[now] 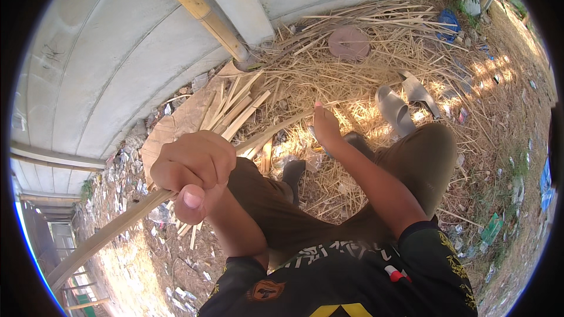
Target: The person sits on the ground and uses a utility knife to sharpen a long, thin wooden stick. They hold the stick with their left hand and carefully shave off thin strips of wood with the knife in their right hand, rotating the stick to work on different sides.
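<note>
left hand [194,164] is gripping a long flat pale-tan bamboo strip [113,233] that's sticking out both sides, running toward the curled right hand [326,127], can't tell what that one's holding

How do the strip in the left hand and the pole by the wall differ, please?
The strip is slim; the pole is thicker. The strip looks flat, the pole round. The left hand grips the strip, while the pole stands by the wall. Both are long and tan.
</note>
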A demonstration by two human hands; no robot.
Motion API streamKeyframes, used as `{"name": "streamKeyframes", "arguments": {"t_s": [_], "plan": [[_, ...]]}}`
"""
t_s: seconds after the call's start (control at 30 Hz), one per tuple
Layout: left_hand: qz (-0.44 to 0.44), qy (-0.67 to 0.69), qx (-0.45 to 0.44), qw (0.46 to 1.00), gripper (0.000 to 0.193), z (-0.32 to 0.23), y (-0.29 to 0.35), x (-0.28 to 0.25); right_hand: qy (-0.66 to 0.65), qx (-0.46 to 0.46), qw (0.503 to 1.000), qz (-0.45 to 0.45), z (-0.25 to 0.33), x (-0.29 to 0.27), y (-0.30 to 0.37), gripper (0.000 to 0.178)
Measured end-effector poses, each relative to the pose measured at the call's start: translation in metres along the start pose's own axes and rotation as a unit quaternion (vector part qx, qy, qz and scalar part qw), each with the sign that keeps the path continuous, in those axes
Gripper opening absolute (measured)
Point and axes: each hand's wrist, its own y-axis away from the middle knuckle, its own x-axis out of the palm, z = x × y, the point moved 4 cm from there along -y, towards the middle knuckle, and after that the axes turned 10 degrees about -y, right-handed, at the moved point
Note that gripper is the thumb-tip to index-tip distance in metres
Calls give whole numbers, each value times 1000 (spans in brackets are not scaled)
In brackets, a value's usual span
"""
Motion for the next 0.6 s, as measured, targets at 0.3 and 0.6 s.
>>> {"name": "streamKeyframes", "arguments": {"t_s": [0.3,0.6], "plan": [[-232,-91,-73,966,43,16,7,-7,-115,-109,982,99,57,35,53,53],[-446,-218,-93,863,40,22,8,8,-13,-211,947,241,140,40,153,48]]}}
